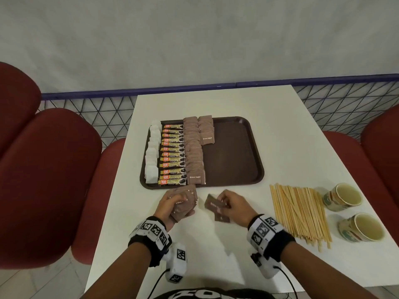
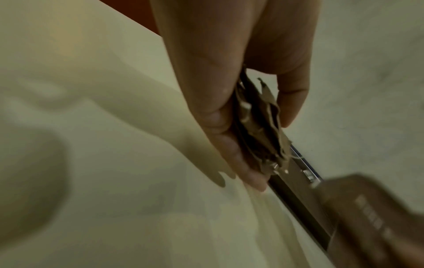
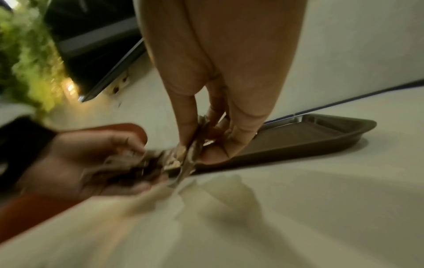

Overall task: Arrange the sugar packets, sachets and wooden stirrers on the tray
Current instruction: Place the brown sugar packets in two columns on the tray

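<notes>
Judging progress, I see the tray roughly half filled; my left hand clutches a bunch of brown sugar packets; my right hand pinches a few more; the stirrers wait on the tabletop.

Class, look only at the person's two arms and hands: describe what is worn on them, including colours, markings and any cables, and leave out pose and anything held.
The left hand and right hand are bare, with no gloves or sleeves. Each wrist carries a black band covered with white blocks printed with black square code markers. A small white camera box, also bearing such markers, hangs under each wrist, and a thin black cable runs from it back toward the body.
</notes>
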`<state>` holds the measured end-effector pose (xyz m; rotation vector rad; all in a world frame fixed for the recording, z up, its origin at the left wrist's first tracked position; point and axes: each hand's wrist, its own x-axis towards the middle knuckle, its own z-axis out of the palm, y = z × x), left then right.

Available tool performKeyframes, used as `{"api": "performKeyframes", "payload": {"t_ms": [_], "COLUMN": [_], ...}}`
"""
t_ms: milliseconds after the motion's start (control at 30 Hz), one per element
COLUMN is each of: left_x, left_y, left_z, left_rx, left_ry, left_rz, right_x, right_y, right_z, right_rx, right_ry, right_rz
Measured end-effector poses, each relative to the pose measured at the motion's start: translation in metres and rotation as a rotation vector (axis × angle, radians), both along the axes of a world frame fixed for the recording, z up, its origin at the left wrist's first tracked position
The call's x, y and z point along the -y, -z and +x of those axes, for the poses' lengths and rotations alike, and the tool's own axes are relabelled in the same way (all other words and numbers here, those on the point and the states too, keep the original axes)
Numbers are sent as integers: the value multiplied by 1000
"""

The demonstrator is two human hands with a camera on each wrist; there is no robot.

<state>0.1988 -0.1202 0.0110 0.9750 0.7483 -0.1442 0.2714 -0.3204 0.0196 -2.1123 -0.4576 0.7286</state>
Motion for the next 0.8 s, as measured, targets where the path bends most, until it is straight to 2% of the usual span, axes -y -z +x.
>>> {"api": "performKeyframes", "payload": {"t_ms": [100,167,267,433,667,800], "left_x": [-1,2,7,9,-2,-9], "left_y": [2,1,-2,-3,3,2], "left_z": [0,1,4,5,-2,-2], "left_rx": [2,6,32,40,108,135], "left_ry": [-24,-15,3,-41,-80,-79], "left_rz": [-16,-6,-27,-54,42,35], "right_x": [-7,-15,-30,-46,-45,-41], "right_y": [-12,-16,-11,0,3,-1], "right_z": [17,21,21,18,29,46], "right_rx": [-66,-149,-148,-93,-255,-93], "right_ry": [64,37,-36,4,-47,-143], "right_rz": [225,307,232,129,135,-66]}}
